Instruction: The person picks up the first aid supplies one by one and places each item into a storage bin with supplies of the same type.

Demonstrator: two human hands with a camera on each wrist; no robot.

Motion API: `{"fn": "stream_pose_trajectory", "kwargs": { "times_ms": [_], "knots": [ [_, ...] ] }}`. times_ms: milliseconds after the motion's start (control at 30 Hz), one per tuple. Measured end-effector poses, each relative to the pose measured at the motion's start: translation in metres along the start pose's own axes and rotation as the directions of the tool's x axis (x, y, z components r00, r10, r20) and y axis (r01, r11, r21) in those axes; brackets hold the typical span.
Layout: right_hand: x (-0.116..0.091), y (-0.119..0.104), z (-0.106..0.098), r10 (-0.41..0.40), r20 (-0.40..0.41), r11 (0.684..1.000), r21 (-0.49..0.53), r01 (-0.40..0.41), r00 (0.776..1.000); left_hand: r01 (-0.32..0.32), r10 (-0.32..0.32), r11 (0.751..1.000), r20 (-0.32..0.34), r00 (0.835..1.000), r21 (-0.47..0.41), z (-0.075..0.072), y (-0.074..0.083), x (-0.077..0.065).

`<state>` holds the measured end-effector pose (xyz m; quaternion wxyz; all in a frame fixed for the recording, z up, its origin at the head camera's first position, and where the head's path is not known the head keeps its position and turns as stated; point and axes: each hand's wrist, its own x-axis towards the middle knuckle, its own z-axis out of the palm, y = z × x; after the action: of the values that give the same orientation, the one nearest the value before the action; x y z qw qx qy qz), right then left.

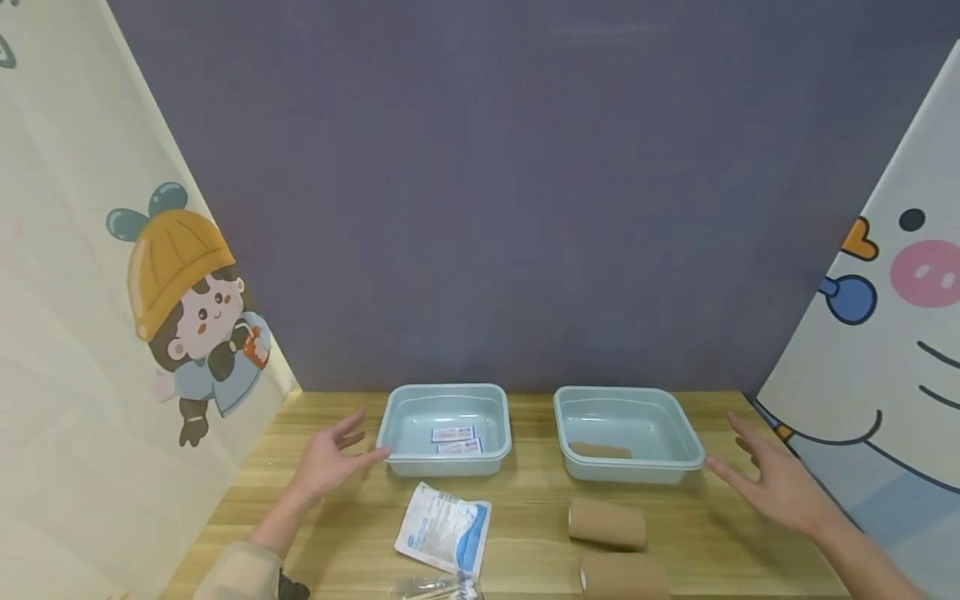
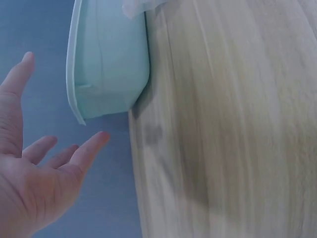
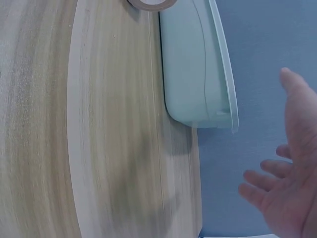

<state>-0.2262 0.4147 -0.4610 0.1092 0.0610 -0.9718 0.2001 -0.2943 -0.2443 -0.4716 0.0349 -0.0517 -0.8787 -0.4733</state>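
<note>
My left hand (image 1: 333, 457) hovers by the left side of a pale blue plastic basin (image 1: 442, 468), its fingers spread and holding nothing. Two small white packets with blue edges (image 1: 453, 434) lie inside that basin. On the other side, my right hand (image 1: 776, 479) is held beside the right end of a second pale blue basin (image 1: 630, 472), with a flat brown piece (image 1: 600, 451) in it. The right wrist view shows a gap between the right hand (image 3: 292, 183) and its basin (image 3: 190, 69). In the left wrist view the left hand (image 2: 44, 183) is apart from its basin (image 2: 114, 59).
A white and blue packet (image 1: 442, 529) lies before the left basin, with a clear bag of thin sticks (image 1: 435, 590) at the near edge. Two tan rolls (image 1: 607, 523) lie before the right basin. A grey wall (image 1: 495, 208) rises behind the wooden table (image 1: 528, 500).
</note>
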Motion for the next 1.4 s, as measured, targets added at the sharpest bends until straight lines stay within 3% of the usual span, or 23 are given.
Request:
{"fn": "stream_pose_trajectory", "kwargs": {
  "times_ms": [200,600,1033,1400],
  "knots": [
    [-0.003,-0.009,-0.002,-0.014,-0.011,0.999,0.041,0.014,1.0,-0.001,0.001,0.999,0.017,1.0,-0.047,0.008,-0.002,0.003],
    [-0.002,-0.03,0.005,-0.07,-0.136,0.997,0.023,0.073,0.988,0.012,-0.009,0.996,0.035,0.999,-0.087,0.015,-0.004,0.007],
    [-0.002,-0.038,0.007,-0.107,-0.156,0.992,0.053,0.117,0.982,-0.007,0.013,0.991,0.042,0.999,-0.131,0.021,-0.008,0.011],
    [0.003,-0.047,0.012,-0.208,-0.252,0.967,0.09,0.237,0.945,-0.022,0.028,0.989,0.04,0.999,-0.146,0.023,-0.008,0.01]
  ]
}}
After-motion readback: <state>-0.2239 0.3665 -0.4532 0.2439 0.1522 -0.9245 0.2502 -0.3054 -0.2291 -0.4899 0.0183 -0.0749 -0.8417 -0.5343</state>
